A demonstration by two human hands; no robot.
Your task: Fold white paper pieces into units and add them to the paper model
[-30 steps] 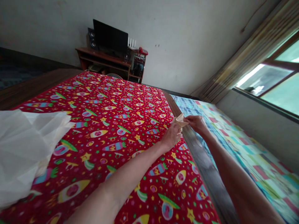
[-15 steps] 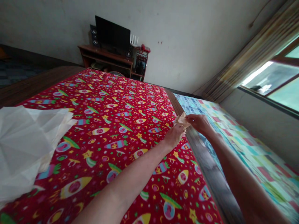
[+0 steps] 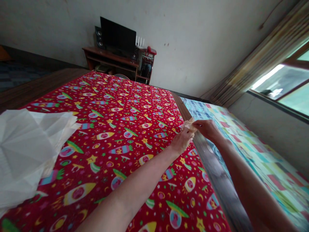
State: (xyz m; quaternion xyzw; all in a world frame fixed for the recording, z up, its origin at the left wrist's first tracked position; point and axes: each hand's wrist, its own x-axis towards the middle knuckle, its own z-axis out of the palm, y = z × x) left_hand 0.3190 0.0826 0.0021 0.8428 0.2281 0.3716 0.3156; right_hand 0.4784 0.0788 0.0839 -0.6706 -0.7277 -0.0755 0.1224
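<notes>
Cream folded paper (image 3: 190, 125) at left edge of wooden rail (image 3: 211, 164), seen above it, contact unclear. Left hand (image 3: 181, 141), just left of rail: fingers curled closed around paper's lower part. Right hand (image 3: 207, 129), over rail's right side: thumb and fingers pinched together on paper's right edge. Red printed cloth (image 3: 135, 108) left of rail; white paper stack (image 3: 26, 148) well left; patchwork sheet (image 3: 260, 151) right of rail.

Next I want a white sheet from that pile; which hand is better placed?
Probably the left hand: it is nearer the white sheets, while the right hand is farther off. Both are occupied with the pale piece, though.
</notes>
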